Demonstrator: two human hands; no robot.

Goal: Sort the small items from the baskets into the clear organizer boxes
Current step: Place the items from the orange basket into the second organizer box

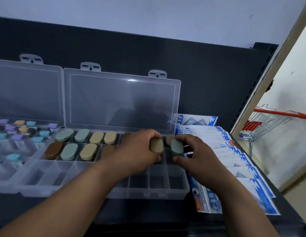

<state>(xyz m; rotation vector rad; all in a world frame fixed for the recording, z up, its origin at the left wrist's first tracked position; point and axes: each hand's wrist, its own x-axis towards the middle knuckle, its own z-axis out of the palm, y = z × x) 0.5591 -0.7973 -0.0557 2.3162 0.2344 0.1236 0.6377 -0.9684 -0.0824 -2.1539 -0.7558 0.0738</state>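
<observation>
**Both hands hold oval cases over the clear organizer**

The only writing that can be read is on the blue-and-white packets (207,197) lying to the right of the box: one front packet carries the word "GEOMETRIC" running sideways along its edge, beside a large numeral that looks like a 2. The rest of the print is too blurred to read.

The left hand (138,151) is curled around a tan oval case (156,146), fingers over its top and thumb under its lower end. The right hand (193,151) pinches a grey-green oval case (177,147) between thumb and fingers, the other fingers spread loosely behind it. The two cases stand nearly side by side, just apart, above the right-hand compartments of the clear organizer box (159,190), whose lid (121,101) stands open against the dark back panel.

Left of the hands, the box's two back rows already hold oval cases, one per compartment: green, green, tan, tan in the rear row; brown, green, tan and another brown in the next. The front row of compartments has none. A second clear box (5,182) at far left holds small bottles with purple, teal and orange caps (17,134).
</observation>
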